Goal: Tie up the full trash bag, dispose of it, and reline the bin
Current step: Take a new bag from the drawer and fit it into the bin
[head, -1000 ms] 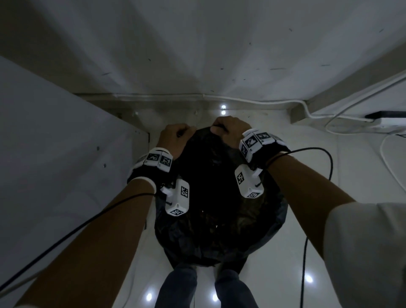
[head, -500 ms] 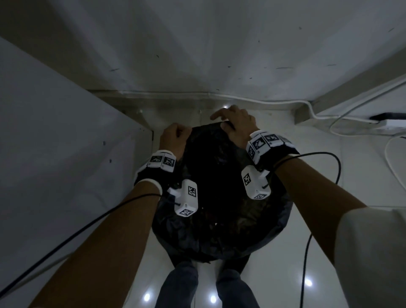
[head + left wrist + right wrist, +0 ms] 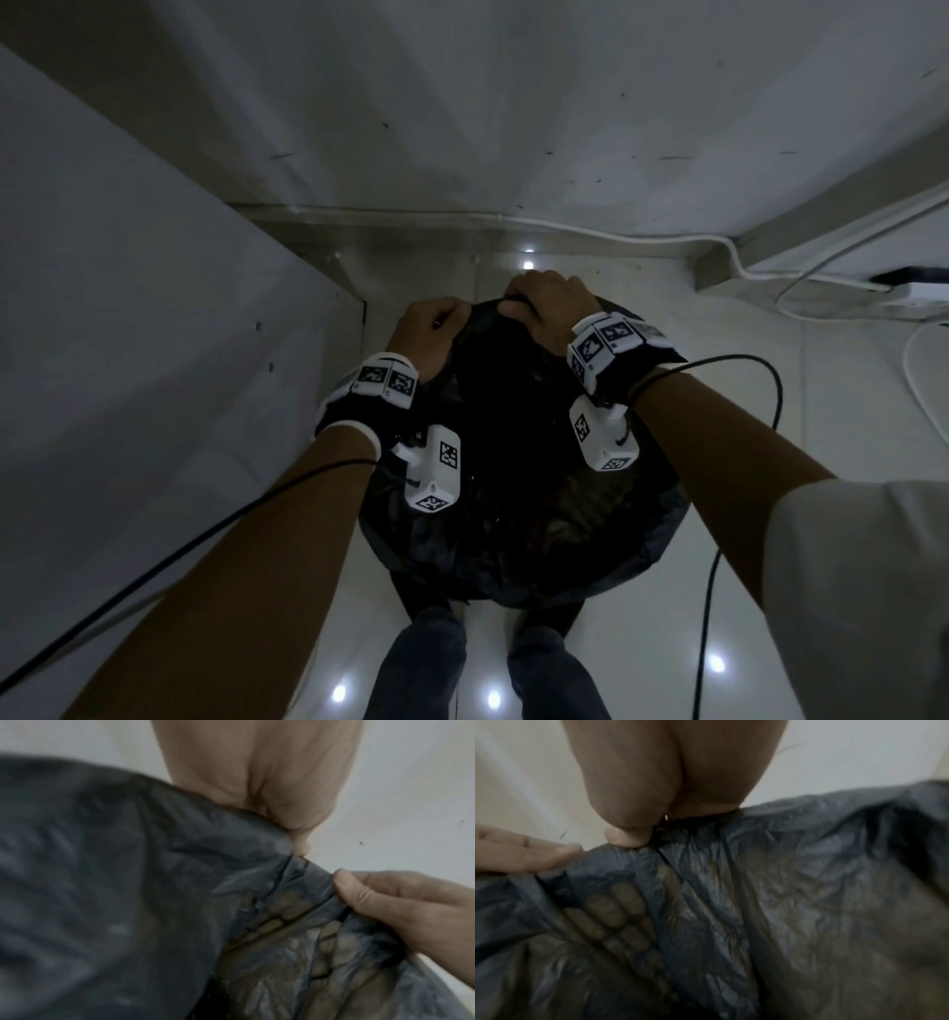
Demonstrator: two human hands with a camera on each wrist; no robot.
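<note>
1. The black bag (image 3: 513,488) fills the centre of the head view, standing on the floor (image 3: 744,539).
2. The left hand (image 3: 429,334) grips the bag's far rim, fingers curled inside.
3. The right hand (image 3: 544,308) pinches the same rim, just beside it.

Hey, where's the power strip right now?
In the head view, the white power strip lies on the floor at the far right by the wall, beyond the right hand gripping the black trash bag.
</note>
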